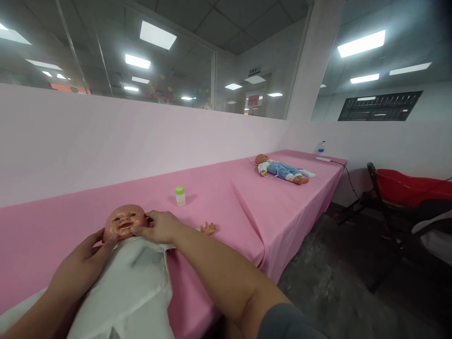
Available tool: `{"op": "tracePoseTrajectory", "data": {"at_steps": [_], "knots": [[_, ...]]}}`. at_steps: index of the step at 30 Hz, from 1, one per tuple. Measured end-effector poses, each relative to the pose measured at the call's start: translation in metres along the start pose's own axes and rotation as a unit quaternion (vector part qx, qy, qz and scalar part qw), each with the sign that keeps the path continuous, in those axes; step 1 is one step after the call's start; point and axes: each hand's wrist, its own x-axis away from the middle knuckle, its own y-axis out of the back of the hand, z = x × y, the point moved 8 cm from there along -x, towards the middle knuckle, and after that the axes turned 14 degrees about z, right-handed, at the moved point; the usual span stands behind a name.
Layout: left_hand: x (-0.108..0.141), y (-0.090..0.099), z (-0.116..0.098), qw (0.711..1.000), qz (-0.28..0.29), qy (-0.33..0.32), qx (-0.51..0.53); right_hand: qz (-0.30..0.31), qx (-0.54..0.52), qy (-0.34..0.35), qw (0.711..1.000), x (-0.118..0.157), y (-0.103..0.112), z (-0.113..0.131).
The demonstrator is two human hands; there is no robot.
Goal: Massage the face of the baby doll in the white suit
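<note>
A baby doll [124,217] lies face up on the pink-covered table, its head toward the wall. White cloth [130,282] covers its body, and one doll hand [209,229] sticks out on the right. My left hand [83,261] is against the left side of the doll's head, near its jaw. From the other side, my right hand [160,227] is curled at the cheek with its thumb near the chin. The head sits between both hands; the fingers behind it are hidden.
A small bottle with a green cap [180,196] stands beyond the doll. Farther right lies a second doll in blue trousers [282,170]. A water bottle [321,147] and power strip [323,159] are at the far end. A red tub [406,186] stands beyond the table's right edge.
</note>
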Motion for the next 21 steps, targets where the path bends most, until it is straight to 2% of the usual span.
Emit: {"op": "tracePoseTrajectory", "data": {"at_steps": [3,9,12,21], "knots": [[-0.008,-0.009,0.007,0.998,0.045,0.01,0.031,0.0,0.002,-0.007,1.0,0.002,0.002,0.001],[0.002,-0.009,0.001,0.997,0.03,0.016,0.07,-0.037,0.027,0.003,0.999,-0.008,0.0,-0.008],[0.008,-0.01,-0.006,0.995,0.024,-0.012,0.099,-0.061,0.027,-0.023,0.998,-0.012,-0.002,-0.014],[0.005,-0.009,-0.002,0.991,-0.009,-0.013,0.131,-0.052,-0.084,-0.058,0.993,-0.008,-0.005,-0.015]]}}
